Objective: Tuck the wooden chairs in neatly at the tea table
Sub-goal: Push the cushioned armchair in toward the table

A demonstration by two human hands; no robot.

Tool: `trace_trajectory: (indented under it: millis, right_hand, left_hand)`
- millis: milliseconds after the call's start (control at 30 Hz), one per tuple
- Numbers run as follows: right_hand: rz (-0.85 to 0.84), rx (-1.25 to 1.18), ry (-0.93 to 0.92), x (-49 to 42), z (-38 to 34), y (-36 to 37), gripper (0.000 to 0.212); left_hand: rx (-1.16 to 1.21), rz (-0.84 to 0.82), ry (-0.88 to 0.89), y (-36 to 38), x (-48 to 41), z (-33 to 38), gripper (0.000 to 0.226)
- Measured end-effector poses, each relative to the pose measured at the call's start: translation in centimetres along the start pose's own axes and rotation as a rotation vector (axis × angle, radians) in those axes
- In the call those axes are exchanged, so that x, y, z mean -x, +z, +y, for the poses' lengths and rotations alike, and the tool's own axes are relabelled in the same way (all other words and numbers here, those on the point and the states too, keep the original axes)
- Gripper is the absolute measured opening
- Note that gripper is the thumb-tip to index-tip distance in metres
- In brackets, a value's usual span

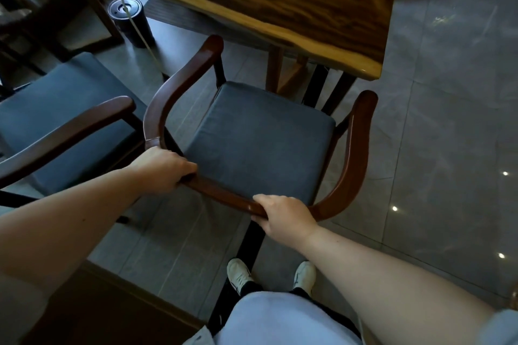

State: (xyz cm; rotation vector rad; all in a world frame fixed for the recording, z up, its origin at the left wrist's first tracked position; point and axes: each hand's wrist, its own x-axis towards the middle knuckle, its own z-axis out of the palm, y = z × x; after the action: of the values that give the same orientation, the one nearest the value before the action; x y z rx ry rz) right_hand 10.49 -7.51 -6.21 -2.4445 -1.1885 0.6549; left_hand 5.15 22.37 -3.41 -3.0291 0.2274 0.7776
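1. Gripping the curved back rail of the wooden armchair (253, 131): left hand (162, 169) wrapped around the rail near its left bend, right hand (283, 216) clamped over it right of centre, fingers curled under. Spread wide, probably to steer the chair straight.
2. Positioned short of the tea table (280, 8): front edge of the blue-grey seat cushion (260, 140) just beside the table's leg, armrest tips below the slab's near edge, seat not yet under it.
3. Angled slightly off the table's edge; likely needing a squaring push.
4. Parked left of the table's corner: second armchair (61, 123), also untucked.
5. Standing beneath the table's far-left side: black cylindrical bin (130, 22), fed by a pale hose (140, 33).
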Motion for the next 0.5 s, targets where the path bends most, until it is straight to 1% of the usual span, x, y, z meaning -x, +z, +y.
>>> trace_trajectory:
  millis: [200,333,433,500]
  right_hand:
    - [-0.076,0.016,-0.024,-0.8,0.2,-0.3,0.037]
    - [-0.144,-0.063,-0.018,-0.5,1.1,-0.9,0.044]
    - [-0.200,-0.048,0.050,0.6,3.1,-1.0,0.056]
    - [-0.239,-0.016,0.125,1.4,4.9,-1.0,0.059]
  left_hand:
    - [0.051,0.027,-0.003,0.2,0.3,0.0,0.014]
    - [0.061,0.089,-0.031,0.6,0.8,1.2,0.019]
    - [0.067,0.169,-0.010,1.5,1.4,1.8,0.025]
    - [0.053,0.222,0.015,2.1,1.5,2.5,0.027]
